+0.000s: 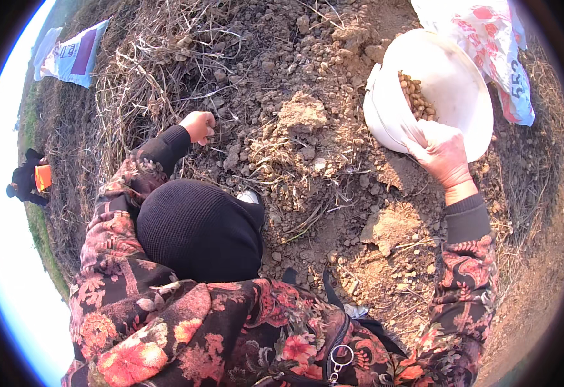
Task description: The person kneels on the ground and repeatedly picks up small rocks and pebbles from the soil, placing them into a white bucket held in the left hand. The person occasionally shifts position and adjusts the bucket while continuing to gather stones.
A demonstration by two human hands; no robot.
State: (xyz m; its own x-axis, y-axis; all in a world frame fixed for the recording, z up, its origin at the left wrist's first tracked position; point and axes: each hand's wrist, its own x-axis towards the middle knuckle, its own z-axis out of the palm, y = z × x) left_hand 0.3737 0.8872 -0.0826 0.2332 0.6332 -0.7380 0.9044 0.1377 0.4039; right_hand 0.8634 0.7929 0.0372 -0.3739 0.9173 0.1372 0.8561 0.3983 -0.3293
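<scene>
A white plastic bucket (461,92) lies tilted on the soil, its mouth facing me. Inside, several unshelled peanuts (416,96) are heaped against the wall. My right hand (440,151) grips the bucket's near rim, thumb on the outer side. Over to the left, my left hand (198,127) is low above the dark, cloddy soil (243,116), beside dry stalks (141,82). Its fingers are curled, and whether anything is between them is hidden. Below that hand is my bent knee in black knit fabric (199,232).
A white woven sack with red print (490,53) lies behind the bucket. Another printed sack (76,53) is at the far left. In the distance a person (23,179) in dark clothes bends near an orange bucket (43,177). Large soil clods (301,113) lie between my hands.
</scene>
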